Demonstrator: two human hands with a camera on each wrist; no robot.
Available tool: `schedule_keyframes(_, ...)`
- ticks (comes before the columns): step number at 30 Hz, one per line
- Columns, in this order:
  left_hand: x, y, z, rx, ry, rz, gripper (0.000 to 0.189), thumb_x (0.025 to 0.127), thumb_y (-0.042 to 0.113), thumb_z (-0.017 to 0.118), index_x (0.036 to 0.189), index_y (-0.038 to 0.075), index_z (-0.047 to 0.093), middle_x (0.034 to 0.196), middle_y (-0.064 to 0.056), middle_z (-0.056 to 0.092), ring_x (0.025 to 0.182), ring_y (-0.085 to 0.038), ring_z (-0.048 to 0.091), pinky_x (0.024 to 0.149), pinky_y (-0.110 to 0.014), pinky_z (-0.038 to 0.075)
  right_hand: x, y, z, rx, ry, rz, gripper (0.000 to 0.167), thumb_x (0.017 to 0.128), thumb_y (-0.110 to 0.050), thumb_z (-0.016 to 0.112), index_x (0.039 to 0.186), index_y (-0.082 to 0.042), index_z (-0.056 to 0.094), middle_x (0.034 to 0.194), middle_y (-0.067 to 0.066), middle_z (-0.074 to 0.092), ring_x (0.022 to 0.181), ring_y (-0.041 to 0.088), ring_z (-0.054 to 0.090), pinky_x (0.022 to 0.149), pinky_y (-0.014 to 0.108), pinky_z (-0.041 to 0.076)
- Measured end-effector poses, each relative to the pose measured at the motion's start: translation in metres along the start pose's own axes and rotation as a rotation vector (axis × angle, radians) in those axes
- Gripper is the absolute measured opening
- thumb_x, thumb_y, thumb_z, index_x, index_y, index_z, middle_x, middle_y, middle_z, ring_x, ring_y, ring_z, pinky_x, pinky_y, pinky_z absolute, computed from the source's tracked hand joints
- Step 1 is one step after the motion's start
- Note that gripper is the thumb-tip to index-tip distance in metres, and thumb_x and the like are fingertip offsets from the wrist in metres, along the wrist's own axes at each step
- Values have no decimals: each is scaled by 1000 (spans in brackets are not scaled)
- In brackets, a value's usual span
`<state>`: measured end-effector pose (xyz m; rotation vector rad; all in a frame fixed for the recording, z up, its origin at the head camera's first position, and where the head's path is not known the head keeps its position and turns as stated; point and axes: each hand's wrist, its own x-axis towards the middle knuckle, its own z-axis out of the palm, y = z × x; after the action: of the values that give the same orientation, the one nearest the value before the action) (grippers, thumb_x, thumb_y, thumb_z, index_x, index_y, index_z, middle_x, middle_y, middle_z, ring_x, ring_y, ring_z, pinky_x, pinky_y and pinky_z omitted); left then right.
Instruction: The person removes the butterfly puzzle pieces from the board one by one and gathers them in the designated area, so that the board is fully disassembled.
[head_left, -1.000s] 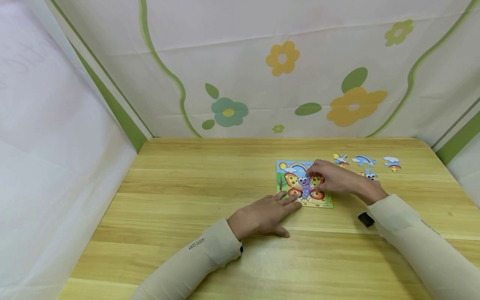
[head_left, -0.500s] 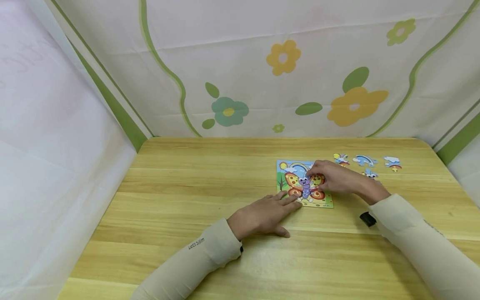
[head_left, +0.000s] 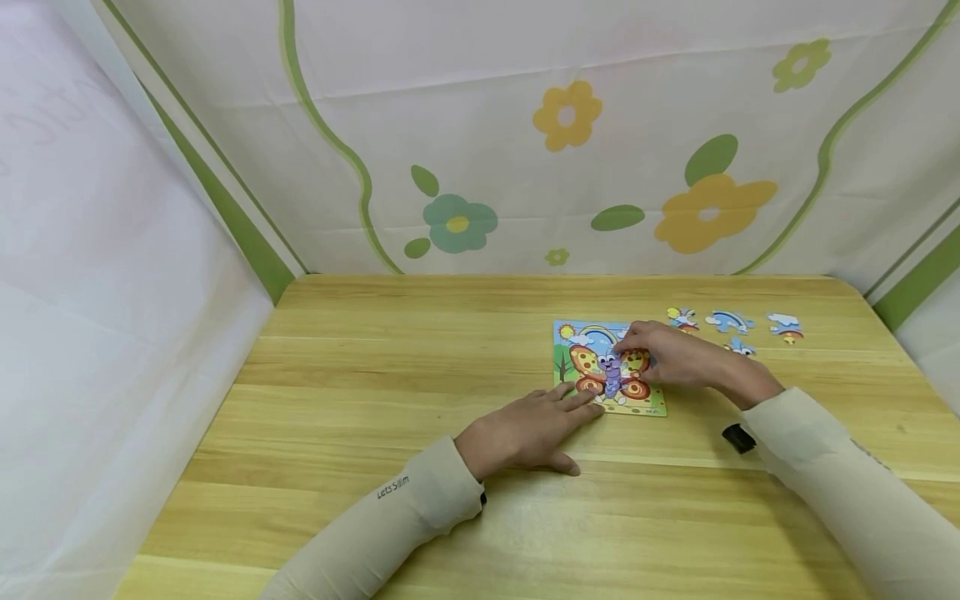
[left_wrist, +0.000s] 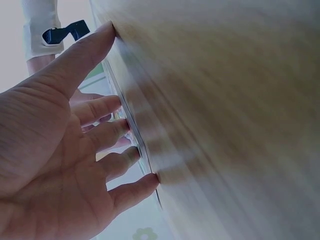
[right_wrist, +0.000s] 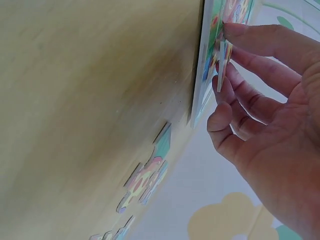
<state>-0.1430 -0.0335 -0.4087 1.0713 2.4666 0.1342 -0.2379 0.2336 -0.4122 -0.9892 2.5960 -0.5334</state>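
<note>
A square butterfly jigsaw puzzle (head_left: 637,410) lies on the table, printed with a purple-bodied butterfly, a sun and a rainbow. My left hand (head_left: 528,429) is spread out at its front left, fingertips on the near edge and thumb on the wood. Over the puzzle's right side, my right hand (head_left: 675,354) pinches a small jigsaw piece (right_wrist: 222,67) between thumb and fingers. In the right wrist view that piece is seen edge-on, close over the puzzle's surface. The right fingers cover the puzzle's upper right part in the head view.
Loose jigsaw pieces lie to the right: one with a yellow patch (head_left: 681,317), a rainbow piece (head_left: 729,322), a cloud piece (head_left: 783,323), and a blue one (head_left: 738,347) partly behind the right wrist. A white flowered cloth (head_left: 510,167) rises behind the wooden table (head_left: 375,375).
My right thumb has shifted slightly to the right, showing more of the butterfly's right wing. The left hand and the loose pieces stay where they were.
</note>
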Motion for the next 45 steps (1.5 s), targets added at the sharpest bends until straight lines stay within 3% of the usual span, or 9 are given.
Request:
schedule_keyframes(11,0,0,0,-2,6,0,86,99,51,67,169,25,24,178,5,13,165,-25,12,132,-43,26,-4,2,1,-25,41,21,53,82,5,73,135,0,69,123,14,66,117,35,62,96,55,56)
schedule_keyframes(22,-1,1,0,3,4,-7,86,99,51,67,169,26,23,178,5,13,165,-26,13,132,-42,25,-20,17,-4,5,121,26,48,85,3,74,133,4,68,121,13,68,106,26,63,88,47,56)
schedule_keyframes(30,-1,1,0,-6,2,-7,86,99,50,68,169,25,23,178,5,12,165,-26,12,132,-43,24,-45,34,-10,15,152,81,49,85,8,69,134,4,67,131,18,66,101,24,65,79,37,55)
schedule_keyframes(39,-2,2,1,-13,2,-8,87,99,49,68,169,25,23,178,4,12,165,-26,12,132,-43,24,-81,62,-17,-25,218,122,47,84,11,72,130,4,67,125,19,67,85,13,64,68,26,52)
schedule_keyframes(45,-2,2,1,-4,5,-10,87,99,50,67,169,25,23,178,5,12,165,-26,12,132,-44,24,-98,78,-17,-34,255,143,48,82,11,78,129,7,66,119,19,67,90,13,63,69,26,56)
